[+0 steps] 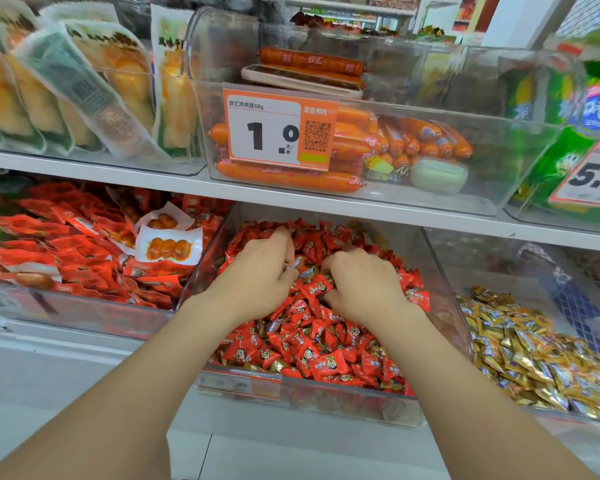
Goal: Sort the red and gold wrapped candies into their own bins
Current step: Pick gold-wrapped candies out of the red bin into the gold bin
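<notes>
The red candies fill a clear bin in the lower centre of the frame, with a few gold wrappers showing among them. Both hands are dug into the heap. The left hand pinches a gold candy between thumb and fingers. The right hand has its fingers curled down among the wrappers, and whether it holds anything cannot be told. The gold candies lie in the neighbouring bin at lower right. Above the shelf, sausages sit behind a price tag.
</notes>
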The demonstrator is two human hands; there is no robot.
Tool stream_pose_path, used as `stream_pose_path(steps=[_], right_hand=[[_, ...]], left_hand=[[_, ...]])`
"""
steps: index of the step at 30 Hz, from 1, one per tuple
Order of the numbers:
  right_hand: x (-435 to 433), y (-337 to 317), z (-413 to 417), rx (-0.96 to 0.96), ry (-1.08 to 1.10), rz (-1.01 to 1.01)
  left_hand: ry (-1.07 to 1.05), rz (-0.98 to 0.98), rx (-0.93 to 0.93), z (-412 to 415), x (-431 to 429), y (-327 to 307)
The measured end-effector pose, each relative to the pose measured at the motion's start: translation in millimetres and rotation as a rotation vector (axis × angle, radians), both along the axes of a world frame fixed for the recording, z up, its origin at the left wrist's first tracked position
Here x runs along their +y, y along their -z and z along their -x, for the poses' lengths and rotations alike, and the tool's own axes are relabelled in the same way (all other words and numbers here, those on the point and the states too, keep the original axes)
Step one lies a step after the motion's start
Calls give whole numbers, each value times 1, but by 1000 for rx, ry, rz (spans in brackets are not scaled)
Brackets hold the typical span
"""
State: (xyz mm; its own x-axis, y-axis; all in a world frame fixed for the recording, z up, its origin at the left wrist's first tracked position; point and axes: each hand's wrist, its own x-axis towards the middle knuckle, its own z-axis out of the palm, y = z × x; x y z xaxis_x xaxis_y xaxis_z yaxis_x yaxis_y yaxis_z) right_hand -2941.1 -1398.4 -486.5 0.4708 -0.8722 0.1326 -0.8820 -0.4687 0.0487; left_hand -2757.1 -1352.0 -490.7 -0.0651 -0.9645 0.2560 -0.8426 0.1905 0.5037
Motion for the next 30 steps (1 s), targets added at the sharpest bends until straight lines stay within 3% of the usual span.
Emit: stream_pose_path(steps=[6, 11, 17, 20, 23, 30], right_hand=[[-1, 0, 7, -79, -57, -24], [10, -14, 29, -449, -164, -229], [30, -35, 51, -1024, 118, -600], [29, -36, 61, -1037, 260, -659], [28, -32, 66, -1049, 256, -706], [24, -32, 73, -924, 195, -556]], left_hand=[[-25, -65, 55, -1, 24, -10], [-120, -50, 31, 5, 31, -12], [0, -78, 15, 7, 27, -1], [18, -18, -75, 19, 19, -6], [2, -48, -235, 32, 9, -14], [69, -195, -412, 44, -14, -8]])
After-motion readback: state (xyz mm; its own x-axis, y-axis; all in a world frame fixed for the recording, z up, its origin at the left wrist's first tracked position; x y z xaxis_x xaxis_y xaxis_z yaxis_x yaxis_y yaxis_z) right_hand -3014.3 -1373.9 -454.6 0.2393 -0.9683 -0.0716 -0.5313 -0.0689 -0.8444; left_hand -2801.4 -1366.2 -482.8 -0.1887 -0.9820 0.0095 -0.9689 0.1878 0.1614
